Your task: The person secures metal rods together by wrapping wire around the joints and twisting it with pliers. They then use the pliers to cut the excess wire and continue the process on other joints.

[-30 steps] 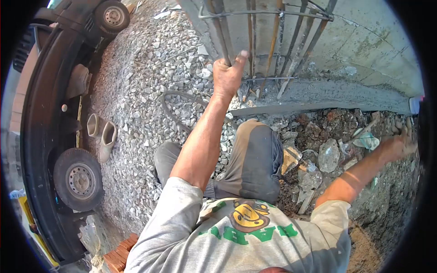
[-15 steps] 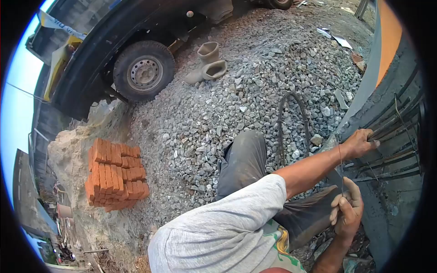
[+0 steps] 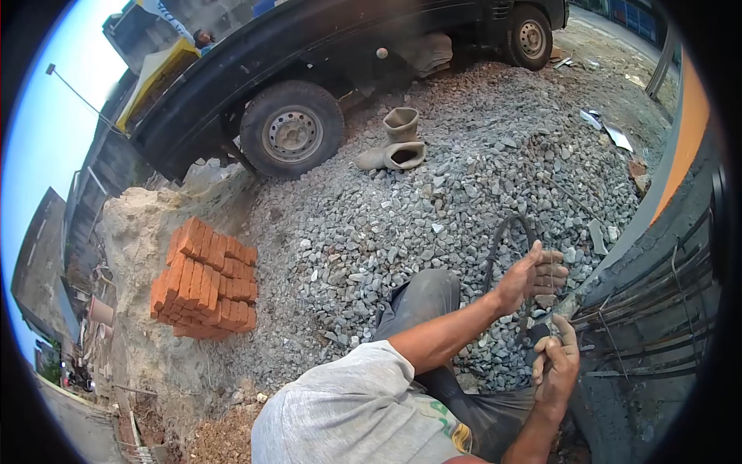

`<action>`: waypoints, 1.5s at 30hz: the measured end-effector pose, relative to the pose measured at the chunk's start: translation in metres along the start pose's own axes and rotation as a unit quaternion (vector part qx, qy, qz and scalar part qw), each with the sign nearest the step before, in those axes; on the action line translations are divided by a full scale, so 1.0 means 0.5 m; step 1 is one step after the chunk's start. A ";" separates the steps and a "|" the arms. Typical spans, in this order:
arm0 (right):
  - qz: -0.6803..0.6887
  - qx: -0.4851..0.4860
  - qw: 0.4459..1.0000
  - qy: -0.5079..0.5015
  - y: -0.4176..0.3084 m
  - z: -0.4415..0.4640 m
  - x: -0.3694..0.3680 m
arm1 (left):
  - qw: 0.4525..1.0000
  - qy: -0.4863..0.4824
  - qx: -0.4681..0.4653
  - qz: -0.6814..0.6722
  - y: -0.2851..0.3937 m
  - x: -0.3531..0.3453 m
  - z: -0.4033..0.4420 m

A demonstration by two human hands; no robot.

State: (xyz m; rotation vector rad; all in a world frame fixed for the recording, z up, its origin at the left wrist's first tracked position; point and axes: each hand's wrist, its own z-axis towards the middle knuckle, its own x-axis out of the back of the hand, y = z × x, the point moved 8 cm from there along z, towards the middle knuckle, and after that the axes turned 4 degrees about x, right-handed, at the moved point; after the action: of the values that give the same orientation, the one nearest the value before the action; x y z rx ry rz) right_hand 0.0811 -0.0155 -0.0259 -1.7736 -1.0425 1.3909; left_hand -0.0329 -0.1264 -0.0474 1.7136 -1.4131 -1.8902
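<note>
My left hand is raised over the gravel, its fingers apart and extended, with nothing visible in it. Just below and to its right, my right hand has its fingers curled in a pinch near the end of the steel bars. A thin wire is in that pinch; it shows clearly earlier but is hardly visible now. A small dark shape beside the fingertips cannot be made out. The bundle of steel bars runs along the concrete on the right, with thin tie wires around it.
Gravel slopes around my bent knee. A dark looped cable or rod lies beyond my left hand. Stacked orange bricks stand at left. Rubber boots sit near a dark truck. A person is behind the truck.
My left hand has let go of the steel bars and moved left, opening over the gravel. My right hand has shifted slightly up and left, still pinched. The view has turned, showing more truck.
</note>
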 end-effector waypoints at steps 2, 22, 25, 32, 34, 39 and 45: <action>0.010 -0.025 0.999 -0.028 0.039 0.017 -0.013 | 0.997 0.065 -0.039 -0.005 0.051 0.040 -0.002; 0.098 -0.115 0.973 -0.172 0.036 0.000 -0.184 | 0.978 0.207 -0.019 0.014 0.037 0.213 -0.033; 0.087 -0.148 0.980 -0.096 0.094 0.033 -0.145 | 0.979 0.183 0.082 0.023 -0.064 0.208 -0.027; 0.067 -0.169 0.981 0.067 0.215 0.085 -0.022 | 0.980 0.099 0.114 0.129 -0.147 0.153 -0.020; 0.073 -0.146 0.985 0.055 0.205 0.092 0.004 | 0.980 0.096 0.109 0.135 -0.139 0.144 -0.015; 0.035 -0.062 0.995 0.068 0.152 0.093 0.066 | 0.988 0.075 0.080 0.105 -0.142 0.107 0.008; -0.036 -0.013 0.985 0.167 0.101 0.033 0.158 | 0.977 0.027 0.186 0.098 -0.222 0.047 0.022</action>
State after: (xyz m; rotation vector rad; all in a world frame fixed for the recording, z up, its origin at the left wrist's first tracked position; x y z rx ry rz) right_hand 0.0847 0.0304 -0.1095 -1.8869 -0.9347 0.9953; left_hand -0.0030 -0.0811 -0.1476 1.6837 -1.9313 -1.5375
